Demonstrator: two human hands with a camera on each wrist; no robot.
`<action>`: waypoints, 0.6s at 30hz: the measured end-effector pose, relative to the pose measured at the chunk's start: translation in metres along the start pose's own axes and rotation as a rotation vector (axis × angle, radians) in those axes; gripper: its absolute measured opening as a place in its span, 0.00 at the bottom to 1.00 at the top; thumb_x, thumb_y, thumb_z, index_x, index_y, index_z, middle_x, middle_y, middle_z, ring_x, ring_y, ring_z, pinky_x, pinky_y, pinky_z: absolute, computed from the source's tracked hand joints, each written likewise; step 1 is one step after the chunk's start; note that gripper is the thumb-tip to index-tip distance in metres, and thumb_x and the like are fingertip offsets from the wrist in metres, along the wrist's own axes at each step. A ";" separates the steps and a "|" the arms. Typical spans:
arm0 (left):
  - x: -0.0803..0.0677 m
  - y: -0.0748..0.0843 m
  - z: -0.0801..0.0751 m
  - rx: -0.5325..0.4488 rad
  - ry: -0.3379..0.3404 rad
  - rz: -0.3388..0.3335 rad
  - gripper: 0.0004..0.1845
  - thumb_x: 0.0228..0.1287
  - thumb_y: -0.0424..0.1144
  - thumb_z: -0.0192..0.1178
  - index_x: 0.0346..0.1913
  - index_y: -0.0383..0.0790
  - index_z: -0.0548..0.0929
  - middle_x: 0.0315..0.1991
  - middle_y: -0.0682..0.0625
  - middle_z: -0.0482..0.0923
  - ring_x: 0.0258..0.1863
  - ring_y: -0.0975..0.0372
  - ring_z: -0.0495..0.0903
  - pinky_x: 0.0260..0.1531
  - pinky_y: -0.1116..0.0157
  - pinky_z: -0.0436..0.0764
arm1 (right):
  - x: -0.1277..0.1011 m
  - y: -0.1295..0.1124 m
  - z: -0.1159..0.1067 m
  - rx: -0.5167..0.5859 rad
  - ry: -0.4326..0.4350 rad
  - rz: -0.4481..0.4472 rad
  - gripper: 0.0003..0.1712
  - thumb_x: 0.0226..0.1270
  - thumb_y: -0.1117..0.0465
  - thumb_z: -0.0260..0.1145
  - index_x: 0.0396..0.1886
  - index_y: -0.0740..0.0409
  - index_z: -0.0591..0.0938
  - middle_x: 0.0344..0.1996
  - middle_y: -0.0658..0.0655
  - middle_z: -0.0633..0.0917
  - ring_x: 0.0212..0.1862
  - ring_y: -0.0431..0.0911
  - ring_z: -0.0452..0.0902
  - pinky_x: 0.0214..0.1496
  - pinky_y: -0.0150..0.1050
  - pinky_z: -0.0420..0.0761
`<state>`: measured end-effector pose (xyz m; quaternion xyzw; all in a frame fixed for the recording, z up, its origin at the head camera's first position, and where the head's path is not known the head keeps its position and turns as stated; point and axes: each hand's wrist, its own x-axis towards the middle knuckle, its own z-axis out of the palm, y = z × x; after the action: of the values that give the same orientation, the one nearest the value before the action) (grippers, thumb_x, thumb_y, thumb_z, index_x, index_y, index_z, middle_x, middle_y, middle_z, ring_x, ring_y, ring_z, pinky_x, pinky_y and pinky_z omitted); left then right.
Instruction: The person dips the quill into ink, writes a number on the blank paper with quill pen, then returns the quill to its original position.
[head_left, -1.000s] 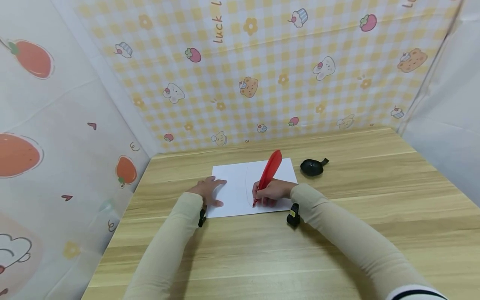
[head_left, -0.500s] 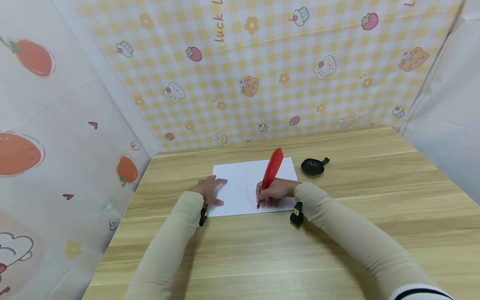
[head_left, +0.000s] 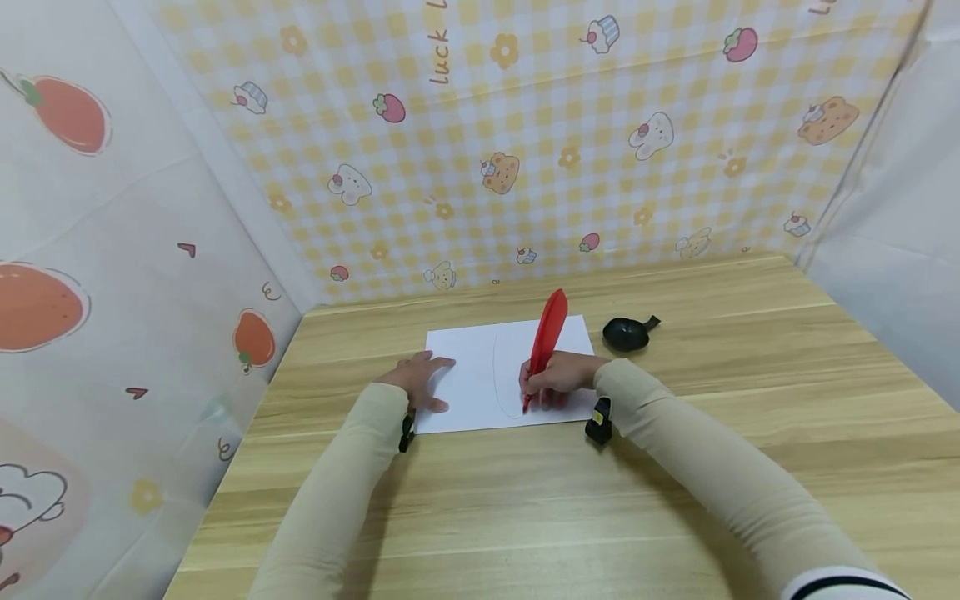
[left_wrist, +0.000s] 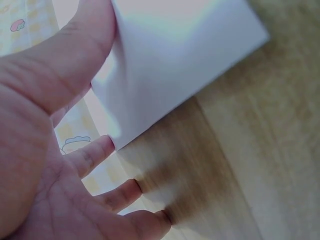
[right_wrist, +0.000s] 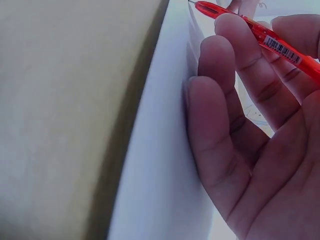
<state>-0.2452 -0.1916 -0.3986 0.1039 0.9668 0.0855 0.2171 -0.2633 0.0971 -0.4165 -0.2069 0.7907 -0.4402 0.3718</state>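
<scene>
A white sheet of paper (head_left: 467, 392) lies on the wooden table and bears a thin curved line on its middle. On its left edge rests my left hand (head_left: 413, 382), fingers spread; in the left wrist view the thumb (left_wrist: 85, 45) lies along the paper and other fingertips touch the wood. My right hand (head_left: 564, 374) pinches a red feather pen (head_left: 551, 323), plume up and tip at the lower end of the line. The right wrist view shows the pen's red barrel (right_wrist: 280, 47) with a barcode label, and the lower fingers curled against the paper.
Just right of the paper sits a black rounded object (head_left: 626, 334) with a short stub. The wooden table (head_left: 480, 517) meets a yellow checked backdrop (head_left: 465, 225) behind and a printed white sheet (head_left: 172, 317) on the left.
My right hand has moved slightly right with the feather pen, and the line now curves further right along its bottom. The left hand has stayed in place.
</scene>
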 end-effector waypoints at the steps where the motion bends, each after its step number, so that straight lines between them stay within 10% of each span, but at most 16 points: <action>1: -0.001 0.001 0.000 0.000 0.001 0.003 0.43 0.58 0.48 0.70 0.74 0.54 0.61 0.76 0.38 0.45 0.70 0.36 0.49 0.61 0.37 0.61 | 0.000 0.000 -0.001 -0.004 0.004 0.002 0.04 0.65 0.61 0.60 0.36 0.55 0.80 0.28 0.56 0.83 0.29 0.46 0.78 0.28 0.35 0.75; 18: -0.005 0.002 -0.001 -0.005 0.006 0.000 0.43 0.58 0.47 0.70 0.74 0.54 0.61 0.76 0.38 0.45 0.71 0.36 0.49 0.60 0.37 0.62 | 0.004 0.004 -0.009 -0.002 0.025 0.009 0.04 0.65 0.61 0.61 0.36 0.55 0.80 0.28 0.56 0.84 0.28 0.47 0.79 0.28 0.37 0.77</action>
<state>-0.2411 -0.1914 -0.3958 0.1030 0.9673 0.0881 0.2146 -0.2724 0.1013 -0.4186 -0.1982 0.7966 -0.4405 0.3634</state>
